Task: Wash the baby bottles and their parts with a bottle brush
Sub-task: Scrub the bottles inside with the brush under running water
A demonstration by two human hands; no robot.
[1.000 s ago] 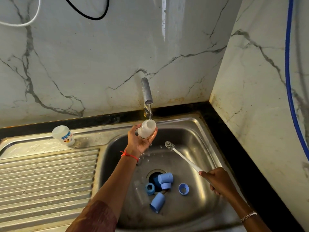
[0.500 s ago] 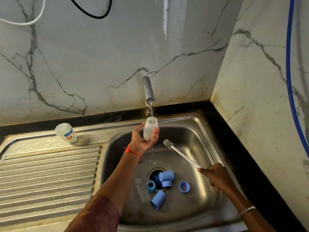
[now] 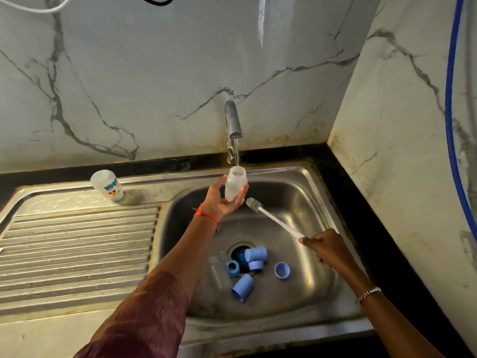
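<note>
**A:** Head view. What has changed?

**B:** The bottle (image 3: 234, 186) lay tilted a second ago. It is now upright with its mouth under the tap (image 3: 233, 120) stream, and the left hand (image 3: 222, 202) has its fingers wrapped round the base. Probably rinsing.

**A:** Brush?

**B:** The right hand (image 3: 327, 249) is clamped on the bottle brush (image 3: 275, 220). Its head is just beside the bottle, not inside.

**A:** Containers?

**B:** In the sink (image 3: 296, 192), blue caps (image 3: 255, 254) and a blue ring (image 3: 282, 270) lie near the drain. A second bottle (image 3: 107, 185) stands apart on the drainboard (image 3: 77, 241); contents unclear.

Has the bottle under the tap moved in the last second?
Yes. The bottle has turned upright, mouth now straight below the tap spout, catching the water.
</note>
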